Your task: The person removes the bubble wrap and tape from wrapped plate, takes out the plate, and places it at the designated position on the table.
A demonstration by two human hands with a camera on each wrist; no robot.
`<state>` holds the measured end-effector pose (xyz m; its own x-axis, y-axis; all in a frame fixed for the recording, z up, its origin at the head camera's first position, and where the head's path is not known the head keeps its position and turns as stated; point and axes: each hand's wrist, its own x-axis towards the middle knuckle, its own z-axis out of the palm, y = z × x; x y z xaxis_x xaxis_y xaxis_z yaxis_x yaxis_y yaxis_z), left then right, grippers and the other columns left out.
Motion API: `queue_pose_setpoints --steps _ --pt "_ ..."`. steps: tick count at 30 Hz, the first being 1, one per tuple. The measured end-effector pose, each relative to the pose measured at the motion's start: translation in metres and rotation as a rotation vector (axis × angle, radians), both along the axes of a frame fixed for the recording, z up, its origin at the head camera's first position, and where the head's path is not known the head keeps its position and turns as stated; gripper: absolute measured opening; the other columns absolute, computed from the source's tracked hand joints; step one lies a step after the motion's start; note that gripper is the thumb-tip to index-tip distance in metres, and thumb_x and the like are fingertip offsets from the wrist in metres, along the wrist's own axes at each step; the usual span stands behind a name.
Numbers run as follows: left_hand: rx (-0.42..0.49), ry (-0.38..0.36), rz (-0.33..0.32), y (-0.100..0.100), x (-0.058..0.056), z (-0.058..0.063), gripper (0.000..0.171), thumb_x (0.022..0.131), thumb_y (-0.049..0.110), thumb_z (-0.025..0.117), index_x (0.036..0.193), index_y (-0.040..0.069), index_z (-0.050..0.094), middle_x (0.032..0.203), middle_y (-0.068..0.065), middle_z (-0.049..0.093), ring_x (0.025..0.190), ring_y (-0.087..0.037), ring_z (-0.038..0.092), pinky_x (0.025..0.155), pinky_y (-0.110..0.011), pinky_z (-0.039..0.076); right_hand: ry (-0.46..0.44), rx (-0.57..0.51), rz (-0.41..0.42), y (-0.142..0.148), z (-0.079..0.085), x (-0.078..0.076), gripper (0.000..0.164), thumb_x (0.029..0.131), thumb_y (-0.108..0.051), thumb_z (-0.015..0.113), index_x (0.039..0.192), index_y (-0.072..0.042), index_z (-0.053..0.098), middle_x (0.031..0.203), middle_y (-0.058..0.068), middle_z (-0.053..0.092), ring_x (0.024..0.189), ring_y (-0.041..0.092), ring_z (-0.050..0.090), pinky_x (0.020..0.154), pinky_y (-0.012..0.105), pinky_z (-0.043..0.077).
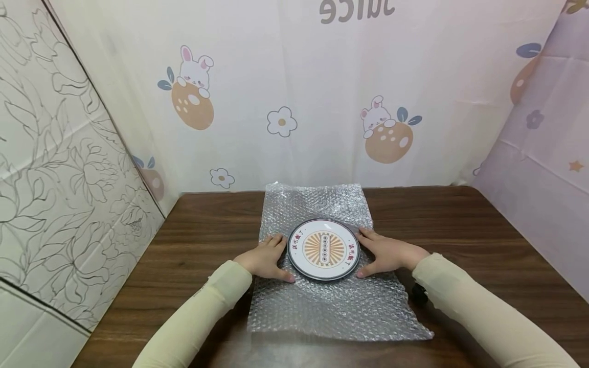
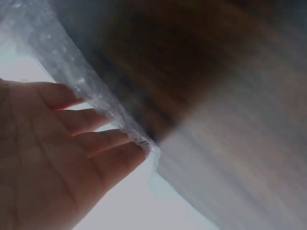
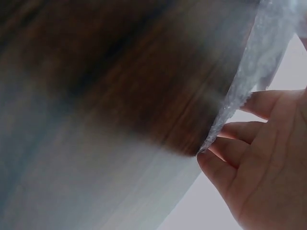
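Observation:
A round white plate (image 1: pixel 296 258) with a dark rim, red characters and an orange sunburst print lies face up on a sheet of bubble wrap (image 1: pixel 317 312). At its left side, my left hand (image 1: pixel 269 259) rests on the wrap with fingers pointing away and the thumb near the rim. My right hand (image 1: pixel 388 253) lies at the plate's right side, its thumb and fingers spread apart near the rim. In the left wrist view the fingers (image 2: pixel 112 160) reach the edge of the wrap. The right wrist view has fingertips (image 3: pixel 218 167) right at the wrap's edge too.
Everything lies on a dark wooden table (image 1: pixel 460 225). A curtain (image 1: pixel 322 76) printed with rabbits and fruit hangs along the back edge. On the left stands a white panel (image 1: pixel 69 153) with line-drawn flowers. A small black object (image 1: pixel 420 292) sits under the right wrist.

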<state>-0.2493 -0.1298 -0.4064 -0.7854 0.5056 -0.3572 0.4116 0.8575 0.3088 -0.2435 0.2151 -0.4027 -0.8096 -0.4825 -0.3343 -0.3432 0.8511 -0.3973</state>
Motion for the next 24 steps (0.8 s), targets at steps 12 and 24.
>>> queue_pose_setpoints --steps 12,24 --pt "0.008 0.006 0.009 0.002 0.002 0.001 0.109 0.079 0.061 0.072 0.156 0.003 0.02 0.165 -0.016 0.01 0.152 -0.04 0.008 0.123 -0.051 0.018 0.113 0.023 0.029 0.001 0.015 -0.013 0.095 0.079 -0.063 0.07 0.146 -0.002 0.044 0.154 0.029 0.031 0.139 0.05 0.034 0.105 0.063 0.039" --pt "0.005 0.01 0.013 0.002 0.002 0.001 0.109 0.079 0.061 0.072 0.156 0.004 0.021 0.165 -0.015 0.011 0.152 -0.04 0.01 0.122 -0.051 0.019 0.264 -0.14 -0.047 -0.012 0.016 -0.024 0.055 0.096 -0.031 0.062 0.133 0.008 0.055 0.113 0.019 0.069 0.091 0.024 0.068 0.077 0.042 0.056"
